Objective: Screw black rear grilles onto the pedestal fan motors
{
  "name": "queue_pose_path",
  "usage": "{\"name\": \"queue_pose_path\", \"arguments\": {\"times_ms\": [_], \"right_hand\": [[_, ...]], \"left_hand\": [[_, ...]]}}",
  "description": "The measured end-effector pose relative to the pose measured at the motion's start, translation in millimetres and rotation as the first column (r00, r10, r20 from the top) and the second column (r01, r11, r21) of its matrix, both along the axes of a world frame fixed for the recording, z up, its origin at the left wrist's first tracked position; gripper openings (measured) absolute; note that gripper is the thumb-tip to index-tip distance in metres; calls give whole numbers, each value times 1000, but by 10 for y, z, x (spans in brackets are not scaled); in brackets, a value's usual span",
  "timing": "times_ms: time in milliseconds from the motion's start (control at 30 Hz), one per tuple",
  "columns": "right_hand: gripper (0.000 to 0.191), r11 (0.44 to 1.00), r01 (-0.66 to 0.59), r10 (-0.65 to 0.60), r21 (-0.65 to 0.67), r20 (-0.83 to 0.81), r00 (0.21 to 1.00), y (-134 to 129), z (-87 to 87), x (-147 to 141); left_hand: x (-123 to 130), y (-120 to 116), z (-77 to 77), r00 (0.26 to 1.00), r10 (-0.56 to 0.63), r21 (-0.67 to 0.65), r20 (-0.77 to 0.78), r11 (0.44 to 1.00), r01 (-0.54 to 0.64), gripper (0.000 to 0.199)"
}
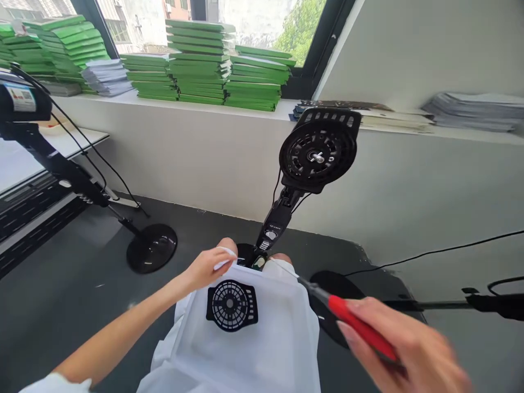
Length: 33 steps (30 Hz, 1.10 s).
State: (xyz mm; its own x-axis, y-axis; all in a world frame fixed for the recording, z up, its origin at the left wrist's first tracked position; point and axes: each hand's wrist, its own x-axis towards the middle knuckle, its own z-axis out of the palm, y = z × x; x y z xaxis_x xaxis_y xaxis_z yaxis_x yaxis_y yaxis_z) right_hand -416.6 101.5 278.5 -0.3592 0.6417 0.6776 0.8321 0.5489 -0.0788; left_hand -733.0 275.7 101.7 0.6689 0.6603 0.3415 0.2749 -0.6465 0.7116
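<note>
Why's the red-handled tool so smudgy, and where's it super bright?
Head view: the right hand and slim red-handled metal tool look blurred, maybe from moving; head view: daylight glares through the black-framed glass window; head view: bright glints dot the glossy black round base at left.

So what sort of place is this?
Probably a workroom, maybe part of an office. The right hand holds a red-handled tool, a round black fan-like head stands in front, and green stacks sit by the window.

White sleeve [55,384] (left) — white lap clothing [164,357].
</note>
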Motion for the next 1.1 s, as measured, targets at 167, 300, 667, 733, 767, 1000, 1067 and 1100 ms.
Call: {"name": "queue_pose_path", "arguments": {"times_ms": [167, 300, 667, 733, 767, 1000, 1067, 1100], "right_hand": [[9, 974, 6, -77, -227, -304, 950, 94, -1070, -467], [15, 912, -1, -177, -411, -395, 901, 107, -1595, -668], [28, 728, -19, -403, -685, -451, 796, 1, -1799, -551], [28, 725, -53, -379, -687, -462, 802, 0, -1810, -573], [28, 727, -62, -372, -684, -468, 801, -3, -1819, -583], [28, 756, -32, -391, -654, -490, 779, -60, -1955, -608], [24, 765, -25, -389, -644, -492, 779, -77, -1984, -609], [20, 770, -20, -389, -638, -494, 778, -84, -1989, -610]], "left_hand": [[-260, -581, -364, 887, 73, -159, -456, 974, -162, 35], [-134, -585, -295, 874, -137, -363, -465, 930, -47, 35], [7, -478, -428, 657, 44, 8, -752, 998, -57, 47], [72, -553, -492, 638, 50, 53, -768, 998, -14, 48], [101, -584, -518, 624, 54, 72, -780, 997, 3, 48], [321, -561, -510, 601, 3, 10, -799, 1000, 9, 38], [356, -539, -482, 616, -19, -19, -788, 1000, 6, 32], [362, -537, -474, 623, -26, -29, -782, 1000, 6, 31]]}}
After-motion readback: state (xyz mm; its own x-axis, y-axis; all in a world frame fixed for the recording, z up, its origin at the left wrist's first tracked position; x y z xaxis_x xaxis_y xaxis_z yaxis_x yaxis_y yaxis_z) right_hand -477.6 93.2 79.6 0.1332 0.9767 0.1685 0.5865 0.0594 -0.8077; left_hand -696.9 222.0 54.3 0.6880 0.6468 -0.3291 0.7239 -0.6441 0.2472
